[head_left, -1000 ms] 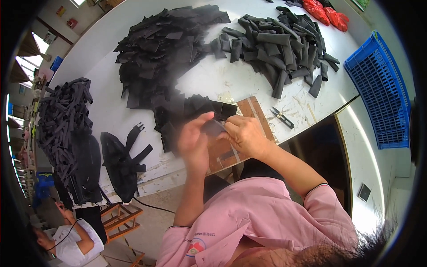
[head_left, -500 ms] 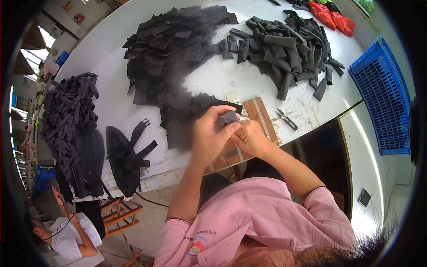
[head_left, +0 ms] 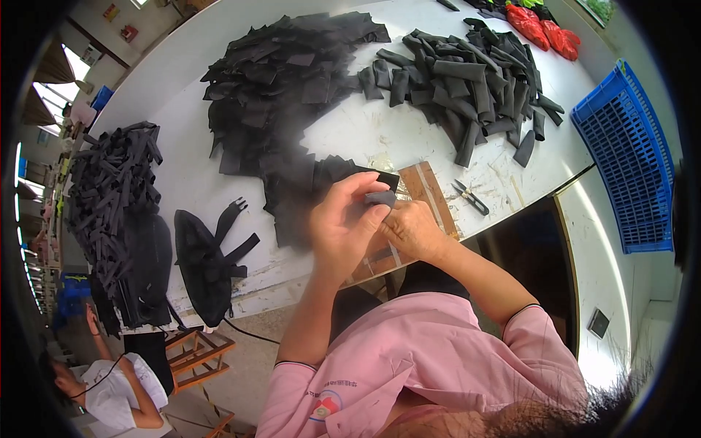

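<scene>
Near the table's front edge, both my hands are closed around a small dark grey fabric piece (head_left: 380, 198). My left hand (head_left: 343, 223) pinches it between the thumb and curled fingers. Pressed against its lower right side is my right hand (head_left: 416, 228), whose fingertips are partly hidden behind the left thumb. Just beyond lies a pile of flat black fabric pieces (head_left: 281, 80), its near end reaching up to my left hand. A wooden board (head_left: 431, 191) sits under and beside my hands, with thread snips (head_left: 471, 197) to its right.
Farther right spreads a heap of dark fabric tubes (head_left: 475, 80). Black strips (head_left: 113, 197) and a black pouch with a buckle strap (head_left: 198, 266) lie to the left. A blue crate (head_left: 628, 153) stands at the right, red bags (head_left: 544, 29) far back. Another person (head_left: 124, 387) sits at lower left.
The fabric piece has tilted and flattened between my fingers. My left hand has opened its curl slightly and shifted a little left; the right stays against the piece.
</scene>
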A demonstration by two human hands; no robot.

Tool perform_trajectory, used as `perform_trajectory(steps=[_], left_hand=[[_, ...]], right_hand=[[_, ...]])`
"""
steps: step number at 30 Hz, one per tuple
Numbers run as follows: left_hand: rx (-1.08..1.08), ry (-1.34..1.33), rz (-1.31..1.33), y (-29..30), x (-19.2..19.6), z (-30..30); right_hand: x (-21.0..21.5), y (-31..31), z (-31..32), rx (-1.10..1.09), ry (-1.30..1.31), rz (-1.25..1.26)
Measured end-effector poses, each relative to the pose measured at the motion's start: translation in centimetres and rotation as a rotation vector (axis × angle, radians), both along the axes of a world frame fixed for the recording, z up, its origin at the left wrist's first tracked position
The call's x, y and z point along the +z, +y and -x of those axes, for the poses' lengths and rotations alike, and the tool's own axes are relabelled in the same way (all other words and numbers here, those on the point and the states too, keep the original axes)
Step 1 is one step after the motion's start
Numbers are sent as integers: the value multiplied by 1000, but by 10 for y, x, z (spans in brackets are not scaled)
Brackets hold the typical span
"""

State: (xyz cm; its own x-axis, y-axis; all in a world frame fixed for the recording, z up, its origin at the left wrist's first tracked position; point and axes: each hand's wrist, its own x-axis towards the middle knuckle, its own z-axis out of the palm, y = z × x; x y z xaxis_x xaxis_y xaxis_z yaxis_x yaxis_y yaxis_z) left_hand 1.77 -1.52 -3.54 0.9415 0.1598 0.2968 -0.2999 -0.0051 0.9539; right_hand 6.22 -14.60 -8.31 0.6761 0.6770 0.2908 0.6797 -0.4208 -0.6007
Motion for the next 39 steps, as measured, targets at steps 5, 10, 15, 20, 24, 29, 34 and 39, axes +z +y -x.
perform_trajectory(steps=[5,10,15,20,24,29,34,39], left_hand=[[-5,-167,222,11,-5,1],[-73,-165,715,26,-8,3],[-18,-86,710,20,-16,3],[89,-137,523,22,-16,3],[110,-159,517,23,-16,6],[56,-166,147,24,1,5],[144,-245,-464,36,18,-3],[203,-351,-561,40,15,-4]], right_hand=[[23,1,-1,1,-7,96],[40,1,-5,31,-62,67],[7,8,-5,1,-86,24],[17,6,-5,13,-45,67],[11,6,-2,12,-58,32],[1,6,0,-29,-30,-39],[14,5,-1,17,-93,71],[2,9,1,-25,-89,-16]])
